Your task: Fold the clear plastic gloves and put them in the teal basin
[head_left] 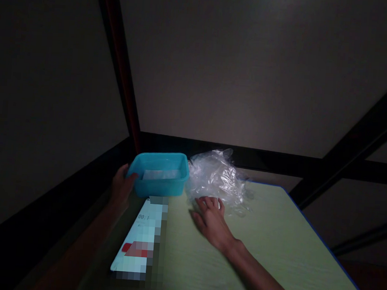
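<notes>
A blue plastic basket (159,187) stands at the far left of the table, with something pale and flat (161,174) lying inside. My left hand (123,185) is at the basket's left end, its thumb over the rim and its fingers on the outer side. Right of the basket lies a heap of crumpled clear plastic bags (216,175). At the near edge of that heap is my right hand (211,218), palm down, fingers apart and slightly bent; nothing is visibly held in it.
A lit phone-like screen (137,234), partly pixelated, lies on the pale green table (256,237) between my forearms. The table has a blue edge on the right. Dark-framed grey panels rise behind and to the left.
</notes>
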`<state>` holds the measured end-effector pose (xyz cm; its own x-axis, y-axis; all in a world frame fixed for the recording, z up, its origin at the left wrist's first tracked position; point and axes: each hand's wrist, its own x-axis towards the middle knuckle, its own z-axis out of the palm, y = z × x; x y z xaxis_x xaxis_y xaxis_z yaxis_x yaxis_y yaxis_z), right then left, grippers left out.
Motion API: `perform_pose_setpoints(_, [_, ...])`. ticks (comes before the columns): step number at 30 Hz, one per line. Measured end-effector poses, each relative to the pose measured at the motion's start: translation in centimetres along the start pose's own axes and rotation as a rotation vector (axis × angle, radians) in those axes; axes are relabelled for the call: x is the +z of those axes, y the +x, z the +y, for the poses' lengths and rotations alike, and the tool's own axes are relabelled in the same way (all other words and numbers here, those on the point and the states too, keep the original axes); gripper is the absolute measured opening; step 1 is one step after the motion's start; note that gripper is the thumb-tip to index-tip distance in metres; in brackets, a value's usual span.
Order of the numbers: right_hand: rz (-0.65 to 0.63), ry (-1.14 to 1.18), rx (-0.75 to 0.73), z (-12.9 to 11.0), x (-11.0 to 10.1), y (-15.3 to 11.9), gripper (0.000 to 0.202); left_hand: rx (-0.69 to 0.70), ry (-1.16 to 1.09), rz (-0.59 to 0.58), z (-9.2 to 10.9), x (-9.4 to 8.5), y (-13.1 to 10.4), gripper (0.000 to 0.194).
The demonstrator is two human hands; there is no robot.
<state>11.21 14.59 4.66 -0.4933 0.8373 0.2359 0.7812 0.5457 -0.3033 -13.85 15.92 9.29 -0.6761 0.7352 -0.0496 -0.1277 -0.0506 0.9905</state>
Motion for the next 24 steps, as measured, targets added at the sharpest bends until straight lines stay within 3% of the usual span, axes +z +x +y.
perform_pose_setpoints(3, [0.058,0.1,-0.015,0.5,-0.7,-1.1,0.028,0.276,0.105,0.052,-0.7,0.5,-3.3,0.045])
perform_pose_setpoints(4, [0.069,0.117,-0.019,0.8,-0.9,-1.5,0.027,0.502,0.263,-0.014,-1.3,0.8,-4.5,0.037])
perform_pose_setpoints(6, [0.078,0.132,-0.025,1.2,-1.3,-2.4,0.025,0.867,0.515,-0.292,-2.6,1.9,-6.7,0.027])
perform_pose_setpoints(8, [0.081,0.141,-0.027,1.7,-1.5,-3.3,0.024,1.029,0.715,-0.622,-4.0,3.3,-8.3,0.032])
perform_pose_setpoints(10, [0.086,0.153,-0.025,2.1,-1.6,-4.2,0.025,1.025,0.901,-0.758,-5.3,4.8,-9.3,0.036])
perform_pose_setpoints(15, [0.107,0.183,-0.021,2.7,-1.8,-6.1,0.026,0.81,1.143,-0.742,-7.6,7.3,-9.5,0.036])
perform_pose_setpoints(19, [0.138,0.271,-0.012,3.1,-2.1,-7.0,0.023,0.781,1.136,-0.74,-8.2,8.0,-9.3,0.046])
perform_pose_setpoints(24, [0.061,0.801,0.101,3.1,-2.3,-7.1,0.023,0.819,1.065,-0.72,-7.3,8.4,-11.0,0.055])
